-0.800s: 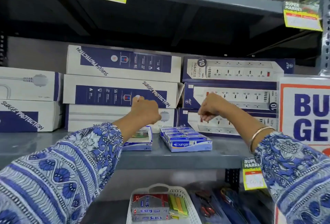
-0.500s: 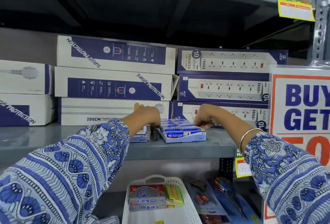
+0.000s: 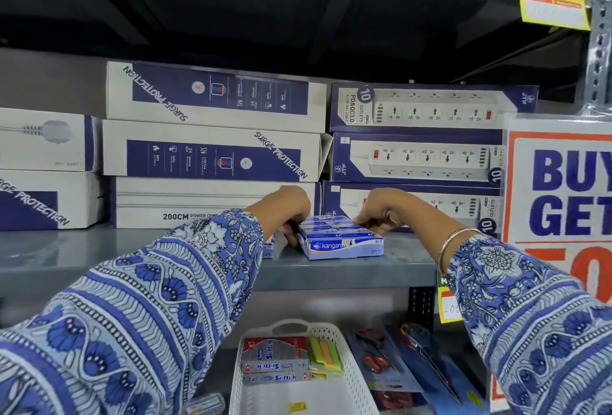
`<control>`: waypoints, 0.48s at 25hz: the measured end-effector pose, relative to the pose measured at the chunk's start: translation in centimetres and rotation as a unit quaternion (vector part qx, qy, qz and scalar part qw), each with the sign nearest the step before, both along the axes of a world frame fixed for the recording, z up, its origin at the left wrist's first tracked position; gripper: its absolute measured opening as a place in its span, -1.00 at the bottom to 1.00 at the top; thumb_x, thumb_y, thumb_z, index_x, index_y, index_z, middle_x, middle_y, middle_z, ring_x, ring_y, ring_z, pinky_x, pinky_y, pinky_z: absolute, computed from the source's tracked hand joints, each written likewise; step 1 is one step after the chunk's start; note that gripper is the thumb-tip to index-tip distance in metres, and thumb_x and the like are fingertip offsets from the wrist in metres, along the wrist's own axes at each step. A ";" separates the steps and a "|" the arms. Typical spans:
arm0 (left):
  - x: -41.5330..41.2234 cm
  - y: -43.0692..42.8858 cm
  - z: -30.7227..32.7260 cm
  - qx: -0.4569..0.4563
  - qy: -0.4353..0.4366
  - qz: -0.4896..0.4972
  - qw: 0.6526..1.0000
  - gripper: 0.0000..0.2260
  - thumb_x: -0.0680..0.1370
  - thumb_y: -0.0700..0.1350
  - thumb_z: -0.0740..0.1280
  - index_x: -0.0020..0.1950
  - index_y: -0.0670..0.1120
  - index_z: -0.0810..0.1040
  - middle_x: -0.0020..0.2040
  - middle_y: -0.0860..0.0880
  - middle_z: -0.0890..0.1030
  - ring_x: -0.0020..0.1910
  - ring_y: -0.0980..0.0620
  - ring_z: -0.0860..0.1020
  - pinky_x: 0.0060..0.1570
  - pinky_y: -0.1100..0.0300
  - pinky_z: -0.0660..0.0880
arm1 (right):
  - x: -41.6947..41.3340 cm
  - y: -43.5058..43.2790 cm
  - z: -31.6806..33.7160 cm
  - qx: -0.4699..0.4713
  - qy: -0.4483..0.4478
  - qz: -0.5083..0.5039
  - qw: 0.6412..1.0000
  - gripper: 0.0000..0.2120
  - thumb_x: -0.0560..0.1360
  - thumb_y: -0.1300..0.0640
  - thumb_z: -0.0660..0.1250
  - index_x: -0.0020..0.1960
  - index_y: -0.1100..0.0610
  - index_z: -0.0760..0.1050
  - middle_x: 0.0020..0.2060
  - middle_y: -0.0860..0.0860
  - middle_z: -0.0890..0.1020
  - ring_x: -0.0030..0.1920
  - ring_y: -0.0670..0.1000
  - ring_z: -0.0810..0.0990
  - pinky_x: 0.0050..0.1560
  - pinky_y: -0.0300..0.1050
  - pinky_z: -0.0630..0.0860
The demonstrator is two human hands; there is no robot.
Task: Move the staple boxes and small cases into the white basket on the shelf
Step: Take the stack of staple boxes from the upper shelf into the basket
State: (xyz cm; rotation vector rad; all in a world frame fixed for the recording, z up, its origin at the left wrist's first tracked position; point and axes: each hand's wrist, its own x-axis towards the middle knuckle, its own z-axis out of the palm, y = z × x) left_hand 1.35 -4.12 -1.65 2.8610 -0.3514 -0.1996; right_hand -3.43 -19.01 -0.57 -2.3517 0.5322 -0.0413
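A blue and white Kangaro staple pack (image 3: 341, 239) lies on the grey middle shelf (image 3: 99, 255). My left hand (image 3: 286, 212) grips its left side and my right hand (image 3: 377, 214) grips its right side; the pack rests on the shelf. A second small blue box (image 3: 268, 249) peeks out behind my left sleeve, mostly hidden. On the shelf below stands the white basket (image 3: 356, 378), holding red and grey Siltek boxes (image 3: 275, 360) and green-yellow sticky pads (image 3: 324, 355).
Stacked surge-protector boxes (image 3: 212, 149) and power-strip boxes (image 3: 417, 156) fill the back of the shelf right behind the pack. A "BUY GET" sign (image 3: 563, 199) stands at the right. Packaged scissors (image 3: 424, 368) lie right of the basket.
Both hands came down from in front of the stacked boxes onto the staple pack and closed on its two sides. The view tilted down, showing more of the basket.
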 end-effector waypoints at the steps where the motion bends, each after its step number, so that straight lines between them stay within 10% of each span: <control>1: 0.0 0.3 0.0 -0.012 0.021 -0.009 1.000 -0.70 0.65 -0.19 0.08 -0.20 -0.27 0.47 -0.76 -0.04 0.50 -0.40 0.15 0.48 -0.40 0.34 0.34 | -0.1 0.0 0.0 0.002 0.004 -0.003 1.000 -0.73 0.57 0.22 0.24 -0.28 0.29 0.37 -0.38 0.13 0.47 -0.81 -0.05 0.43 -0.79 -0.39 0.31; 7: -2.0 1.9 2.3 -0.140 0.087 -0.028 0.986 -0.86 0.48 -0.45 0.28 -0.27 -0.31 0.50 -0.69 -0.03 0.57 -0.68 0.11 0.57 -0.64 0.40 0.45 | -0.3 -0.7 -0.2 0.043 -0.006 -0.006 0.999 -0.74 0.57 0.28 0.23 -0.29 0.29 0.36 -0.39 0.12 0.46 -0.79 -0.06 0.46 -0.78 -0.34 0.37; 12: -1.4 0.8 1.8 -0.140 0.087 0.057 0.985 -0.67 0.62 -0.26 0.14 0.36 -0.34 0.38 0.31 -0.09 0.55 0.29 0.08 0.52 0.31 0.32 0.40 | 0.1 -1.3 -0.3 0.063 -0.005 0.007 0.998 -0.82 0.56 0.31 0.25 -0.23 0.29 0.41 -0.33 0.13 0.51 -0.35 -0.01 0.53 -0.62 -0.21 0.54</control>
